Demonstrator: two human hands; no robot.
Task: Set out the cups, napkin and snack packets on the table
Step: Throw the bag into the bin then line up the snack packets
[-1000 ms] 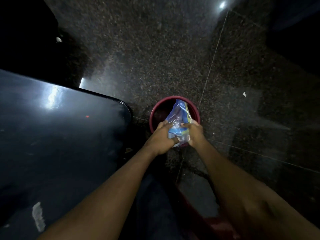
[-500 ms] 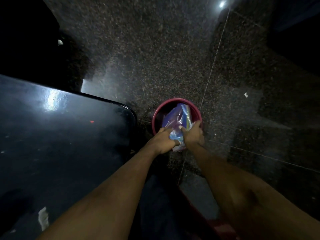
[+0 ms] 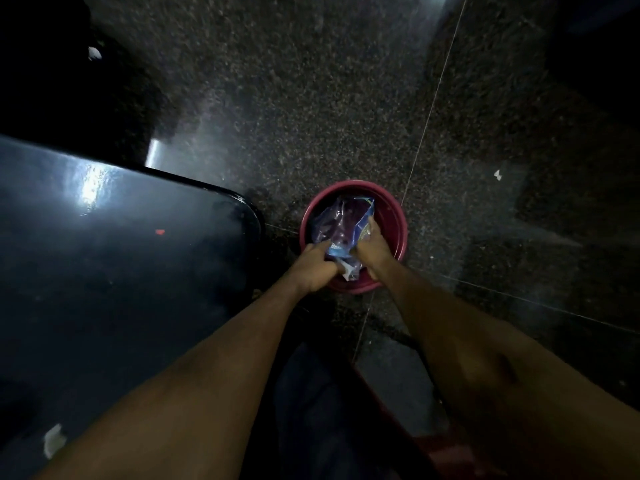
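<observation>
Hands, my left hand (image 3: 313, 268) and right hand (image 3: 372, 249), are gripping snack packets (image 3: 341, 226) inside the red bucket (image 3: 398, 220) on the floor; next I am lifting them toward the dark surface (image 3: 121, 254).

bucket (image 3: 398, 216) on floor (image 3: 311, 98), right of table (image 3: 121, 254) | snack packets (image 3: 341, 225) in bucket
</observation>
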